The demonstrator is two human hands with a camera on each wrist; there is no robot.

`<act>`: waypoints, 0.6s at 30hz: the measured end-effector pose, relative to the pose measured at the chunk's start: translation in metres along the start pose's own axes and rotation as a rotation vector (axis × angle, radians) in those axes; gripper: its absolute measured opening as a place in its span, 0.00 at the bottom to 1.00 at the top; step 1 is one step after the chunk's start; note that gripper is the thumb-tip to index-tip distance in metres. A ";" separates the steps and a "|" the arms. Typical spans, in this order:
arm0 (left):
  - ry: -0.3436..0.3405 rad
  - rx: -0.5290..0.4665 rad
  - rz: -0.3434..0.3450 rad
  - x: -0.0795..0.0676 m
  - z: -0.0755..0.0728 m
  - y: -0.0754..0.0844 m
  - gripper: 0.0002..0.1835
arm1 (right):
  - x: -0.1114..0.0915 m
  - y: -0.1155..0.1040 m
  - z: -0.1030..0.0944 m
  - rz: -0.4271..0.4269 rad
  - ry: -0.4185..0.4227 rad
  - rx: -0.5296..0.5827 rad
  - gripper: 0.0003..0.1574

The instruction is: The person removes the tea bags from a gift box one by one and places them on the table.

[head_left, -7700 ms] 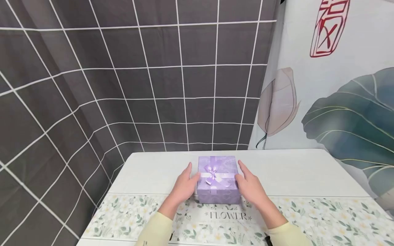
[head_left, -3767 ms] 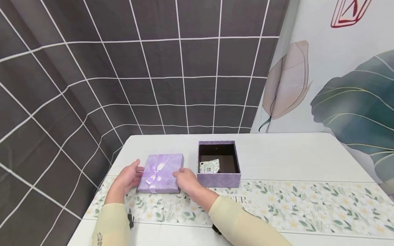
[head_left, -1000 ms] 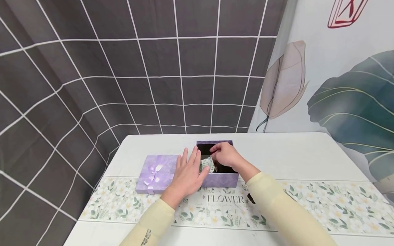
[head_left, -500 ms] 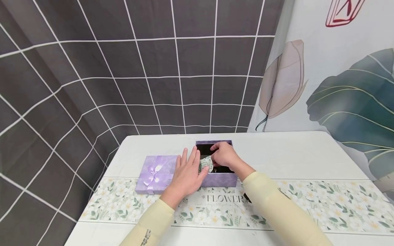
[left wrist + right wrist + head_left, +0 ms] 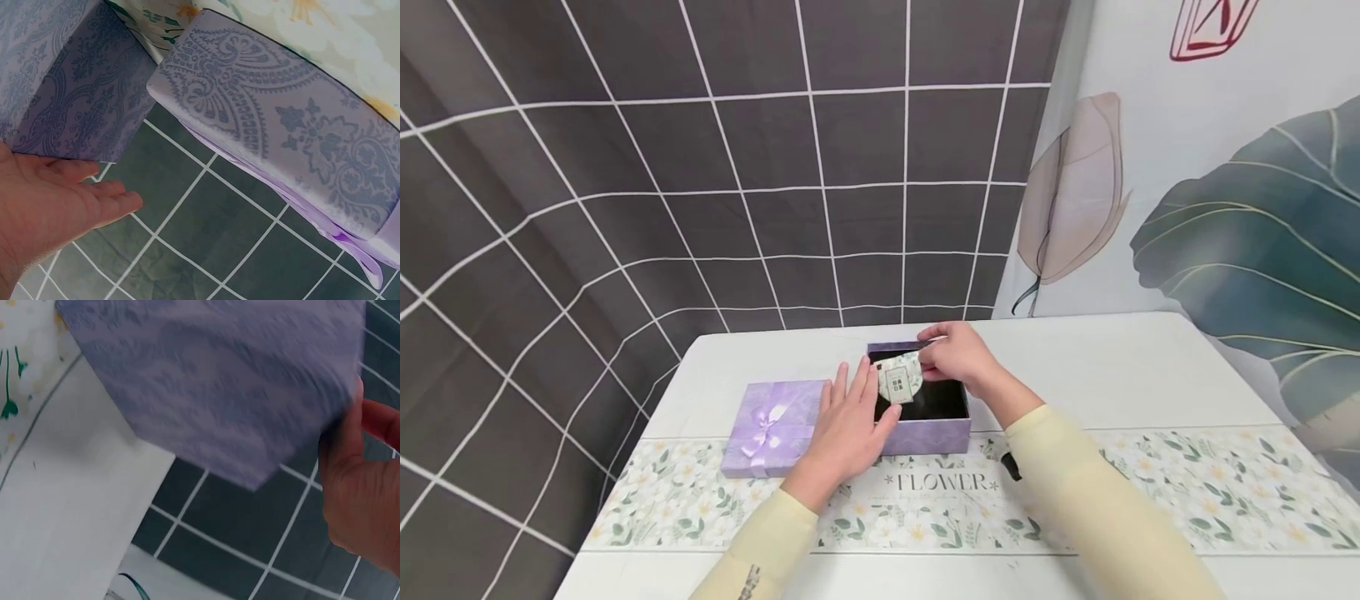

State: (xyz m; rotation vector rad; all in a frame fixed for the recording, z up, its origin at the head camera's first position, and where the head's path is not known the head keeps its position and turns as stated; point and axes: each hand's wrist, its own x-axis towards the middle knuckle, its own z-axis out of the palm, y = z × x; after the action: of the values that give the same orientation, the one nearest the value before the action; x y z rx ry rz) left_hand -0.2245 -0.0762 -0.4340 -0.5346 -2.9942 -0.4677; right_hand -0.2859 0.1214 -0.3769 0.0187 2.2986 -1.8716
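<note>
A purple gift box (image 5: 927,438) stands lidless at the middle of the table, its inside dark. Above its opening a small floral-printed packet (image 5: 897,380) with a printed label is tilted up. My right hand (image 5: 958,360) pinches the packet by its right side; the right wrist view shows that hand (image 5: 367,494) beside the box wall (image 5: 231,387) but not the packet. With fingers extended, my left hand (image 5: 847,427) rests against the box's left side, as the left wrist view shows beside the patterned wall (image 5: 81,81).
Left of the box lies its purple lid (image 5: 790,417) with a ribbon bow, partly behind my left hand. A floral strip lettered FLOWER (image 5: 942,482) crosses the white table (image 5: 1075,375). A dark checked curtain (image 5: 865,217) hangs behind.
Earlier the lid came off and was laid on the left. Within the last half second my right hand has lifted the packet from inside the box; the left hand stays at the box.
</note>
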 end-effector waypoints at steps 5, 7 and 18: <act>0.006 -0.012 -0.003 -0.001 0.000 0.001 0.42 | -0.009 -0.007 -0.029 0.016 0.000 0.099 0.25; 0.015 -0.022 0.001 -0.002 0.000 0.002 0.41 | -0.011 -0.006 -0.043 0.021 -0.005 0.126 0.25; 0.046 -0.045 0.018 -0.004 0.002 0.003 0.40 | -0.026 0.020 -0.114 0.069 0.044 0.146 0.35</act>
State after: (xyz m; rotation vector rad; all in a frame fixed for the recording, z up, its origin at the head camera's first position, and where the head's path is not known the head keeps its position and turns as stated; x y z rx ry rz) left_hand -0.2197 -0.0741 -0.4350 -0.5463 -2.9386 -0.5389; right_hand -0.2728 0.2389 -0.3704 0.1581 2.1538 -2.0187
